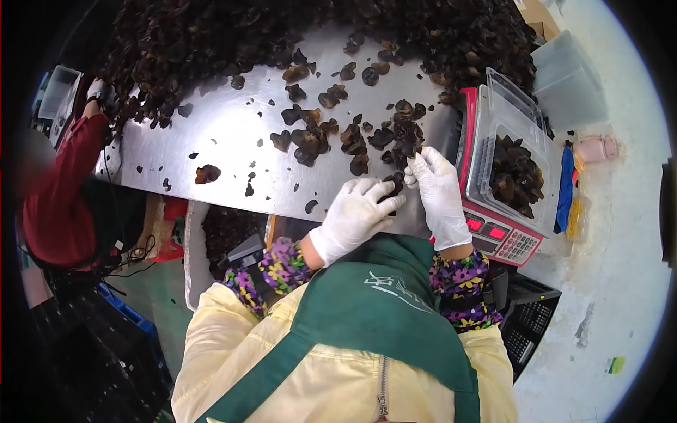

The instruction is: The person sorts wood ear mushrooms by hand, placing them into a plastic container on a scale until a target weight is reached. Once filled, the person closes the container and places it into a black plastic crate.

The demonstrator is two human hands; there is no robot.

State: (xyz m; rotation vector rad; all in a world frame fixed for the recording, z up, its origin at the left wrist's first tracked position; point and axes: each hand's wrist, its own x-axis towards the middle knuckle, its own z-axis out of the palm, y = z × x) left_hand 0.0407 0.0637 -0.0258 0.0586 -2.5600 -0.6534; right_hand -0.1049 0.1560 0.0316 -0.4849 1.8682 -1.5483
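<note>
Gloved in white, my left hand (358, 217) is near the table's front edge, its fingers closed round a small dark piece of wood ear mushroom (396, 183). My right hand (438, 194), also gloved, pinches a larger wood ear cluster (407, 135) between thumb and fingers, just above the metal table (240, 148). Both hands are close together, almost touching. Loose wood ear pieces (307, 143) lie to the left of the cluster. Part of the small piece is hidden by my fingers.
A large wood ear heap (204, 35) covers the table's far side. On my right, a red digital scale (518, 243) carries a clear plastic box (486, 180) holding wood ears. Another translucent bin (571, 84) stands beyond. A person in a red sleeve (81, 148) is at far left.
</note>
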